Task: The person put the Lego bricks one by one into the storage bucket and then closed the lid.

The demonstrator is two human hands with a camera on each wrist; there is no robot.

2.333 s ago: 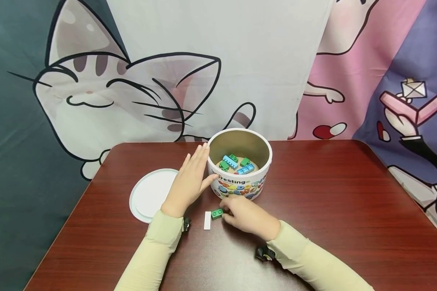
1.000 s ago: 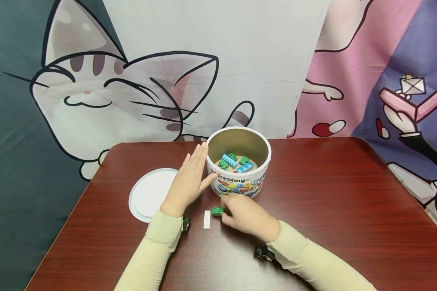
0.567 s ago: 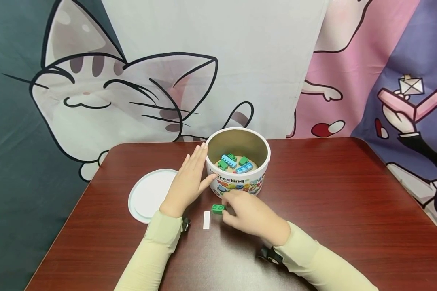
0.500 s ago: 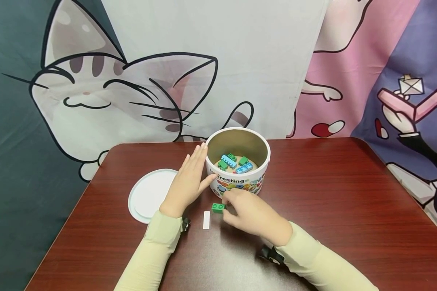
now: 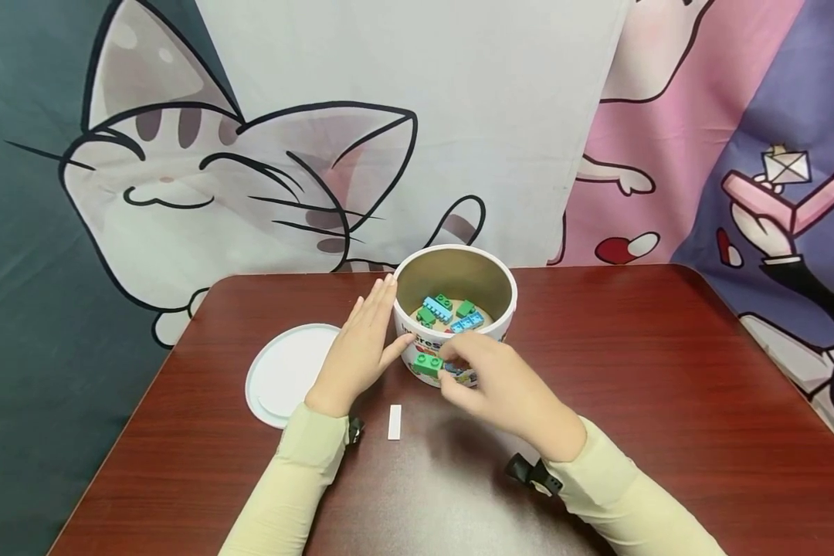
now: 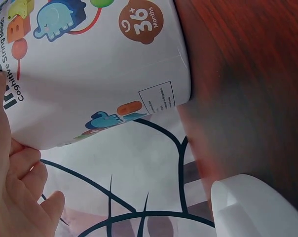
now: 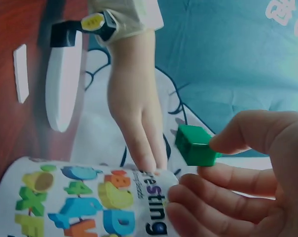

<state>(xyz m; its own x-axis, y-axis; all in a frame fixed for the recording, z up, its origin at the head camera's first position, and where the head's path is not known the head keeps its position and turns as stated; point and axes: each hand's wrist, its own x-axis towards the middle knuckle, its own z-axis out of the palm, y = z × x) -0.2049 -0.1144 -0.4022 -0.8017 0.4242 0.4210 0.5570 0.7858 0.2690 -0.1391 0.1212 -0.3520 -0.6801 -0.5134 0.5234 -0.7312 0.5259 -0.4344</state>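
A green building brick (image 5: 428, 364) is pinched between the thumb and index finger of my right hand (image 5: 503, 382), raised off the table in front of the tub. The right wrist view shows the brick (image 7: 196, 145) from its side, at the fingertips. My left hand (image 5: 357, 340) rests with straight fingers against the left side of the white printed tub (image 5: 417, 344). In the left wrist view its fingers (image 6: 30, 173) touch the tub wall. On the tub's floor lie several green and blue bricks (image 5: 438, 309).
Left of the tub, a round white lid (image 5: 285, 378) lies partly behind the left hand. A small white strip (image 5: 394, 422) lies on the dark red wooden table (image 5: 632, 386) nearer the front. A printed cloth (image 5: 500, 100) hangs behind the table.
My right hand has lifted the green brick from the table beside the white strip, moving up toward the tub. The left hand stays at the tub's side.
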